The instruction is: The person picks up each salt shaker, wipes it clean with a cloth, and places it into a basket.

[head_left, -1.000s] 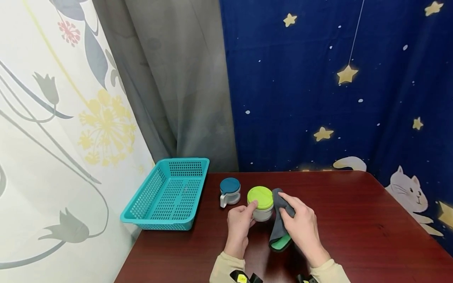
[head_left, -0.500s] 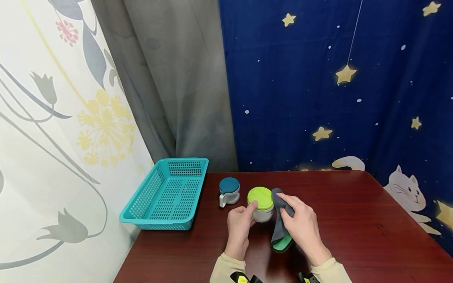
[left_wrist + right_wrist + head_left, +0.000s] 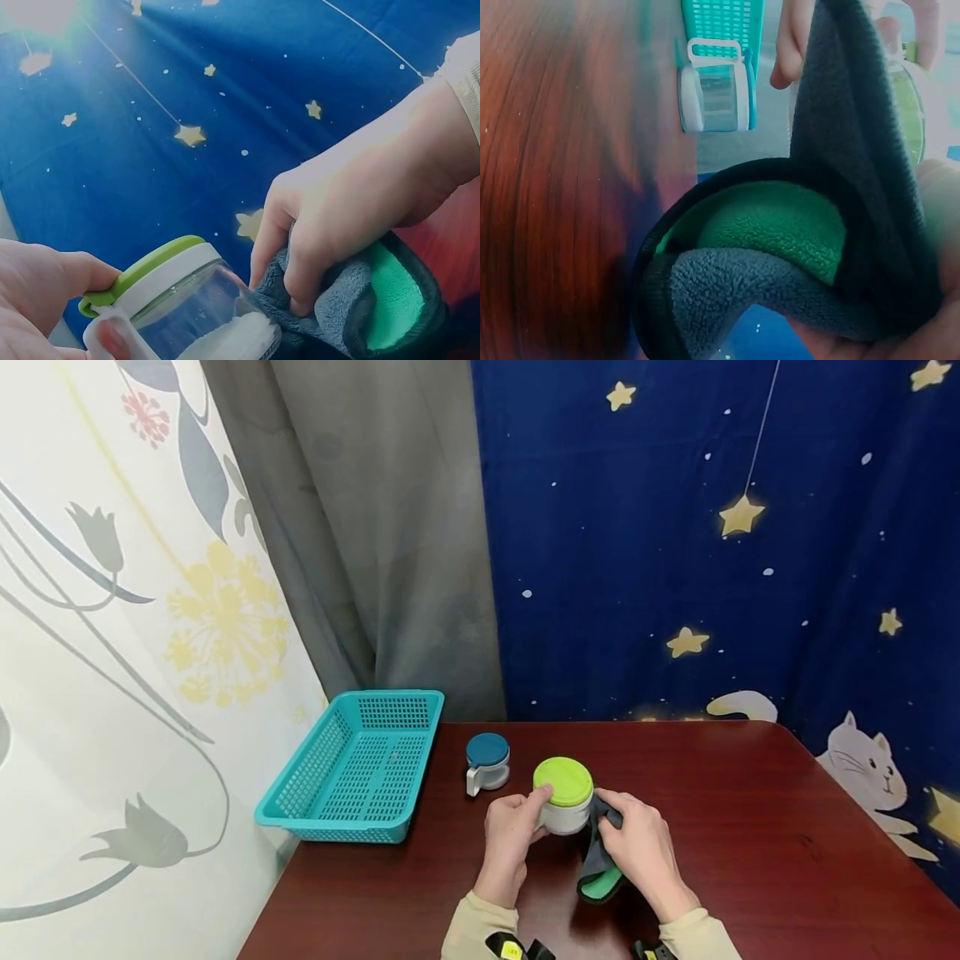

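A clear jar with a green lid (image 3: 564,781) and white contents is gripped by my left hand (image 3: 507,847), its thumb on the lid's edge and its fingers at the handle. In the left wrist view the jar (image 3: 202,307) is tilted. My right hand (image 3: 643,852) pinches a folded cloth (image 3: 597,857), grey on one face and green on the other. The cloth touches the jar's lower right side in the left wrist view. Its folds (image 3: 757,225) fill much of the right wrist view and partly cover the jar there.
A second jar with a blue lid (image 3: 487,752) and a white handle stands on the dark red table (image 3: 735,810), left of the green-lidded jar. Farther left is a teal plastic basket (image 3: 360,777). Curtains hang behind the table.
The green-lidded jar has moved slightly right and now looks tilted. My right hand and the cloth have shifted a little down, against the jar's lower side.
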The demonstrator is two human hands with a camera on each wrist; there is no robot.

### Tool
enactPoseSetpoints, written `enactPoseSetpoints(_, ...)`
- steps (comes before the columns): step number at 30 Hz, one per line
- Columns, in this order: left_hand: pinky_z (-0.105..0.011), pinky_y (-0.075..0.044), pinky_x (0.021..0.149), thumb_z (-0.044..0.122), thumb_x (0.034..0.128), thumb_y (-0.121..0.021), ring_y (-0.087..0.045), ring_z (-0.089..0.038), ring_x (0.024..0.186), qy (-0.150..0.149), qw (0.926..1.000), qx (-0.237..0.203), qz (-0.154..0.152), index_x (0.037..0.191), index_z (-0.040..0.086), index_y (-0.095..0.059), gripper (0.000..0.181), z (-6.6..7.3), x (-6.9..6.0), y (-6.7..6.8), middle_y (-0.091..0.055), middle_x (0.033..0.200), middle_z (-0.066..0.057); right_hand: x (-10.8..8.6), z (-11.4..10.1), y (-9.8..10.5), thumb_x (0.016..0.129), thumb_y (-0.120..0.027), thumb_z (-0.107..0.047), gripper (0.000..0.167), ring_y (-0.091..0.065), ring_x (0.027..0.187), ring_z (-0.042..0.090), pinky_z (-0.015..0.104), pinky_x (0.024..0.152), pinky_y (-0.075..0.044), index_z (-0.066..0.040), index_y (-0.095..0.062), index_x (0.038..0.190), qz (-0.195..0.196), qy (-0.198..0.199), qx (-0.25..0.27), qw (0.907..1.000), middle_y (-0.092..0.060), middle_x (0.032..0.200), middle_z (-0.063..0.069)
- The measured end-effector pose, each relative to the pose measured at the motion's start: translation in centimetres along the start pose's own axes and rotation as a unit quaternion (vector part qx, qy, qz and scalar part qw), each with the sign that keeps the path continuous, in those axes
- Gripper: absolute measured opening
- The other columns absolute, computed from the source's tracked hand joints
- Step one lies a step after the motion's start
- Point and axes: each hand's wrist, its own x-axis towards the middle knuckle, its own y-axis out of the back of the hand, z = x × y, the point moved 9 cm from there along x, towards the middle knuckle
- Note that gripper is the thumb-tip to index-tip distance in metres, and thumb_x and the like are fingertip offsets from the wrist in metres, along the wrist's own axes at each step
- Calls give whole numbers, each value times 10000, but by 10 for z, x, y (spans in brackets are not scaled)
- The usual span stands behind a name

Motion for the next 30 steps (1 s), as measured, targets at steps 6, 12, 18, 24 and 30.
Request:
enactPoseSetpoints(6,-426,-590,757,372,838,-791,-597,-160,739,124,9999,-55,-32,595,147,-411,504,-5,1,-1,-507,688,-2,0,-1,1,809,-707,-68,430,-631,834,212,374,670,-480,-176,-733,1224,1,16,56,10000,-712,1121,30)
enactPoseSetpoints(12,-437,-582,739,400,839,-791,-588,-191,778,237,9996,-154,-61,629,151,-432,485,-10,2,-2,-535,786,-34,-3,0,1,816,-714,-77,424,-641,853,216,380,678,-485,-184,-734,1225,-9,-76,112,9999,-714,1133,30)
enactPoseSetpoints(18,-475,-577,763,365,842,-791,-592,-188,800,310,9986,-386,-176,627,167,-394,493,-13,3,-3,-482,737,-6,-2,1,6,838,-725,-109,413,-662,938,247,408,723,-500,-225,-727,1235,-64,-184,234,9995,-702,1193,40)
enactPoseSetpoints(24,-472,-579,755,318,839,-792,-580,-180,771,269,9980,-439,-359,595,167,-379,503,-12,4,-3,-389,624,32,6,-4,23,856,-739,-113,420,-664,971,240,415,746,-508,-279,-719,1241,58,28,476,9988,-692,1220,14)
enactPoseSetpoints(30,-438,-568,740,324,831,-802,-523,-163,703,354,9970,-310,-622,586,164,-380,513,-17,1,-6,-328,566,47,15,-14,43,875,-735,-103,447,-647,967,166,388,739,-513,-325,-702,1262,72,436,611,9972,-673,1233,-71)
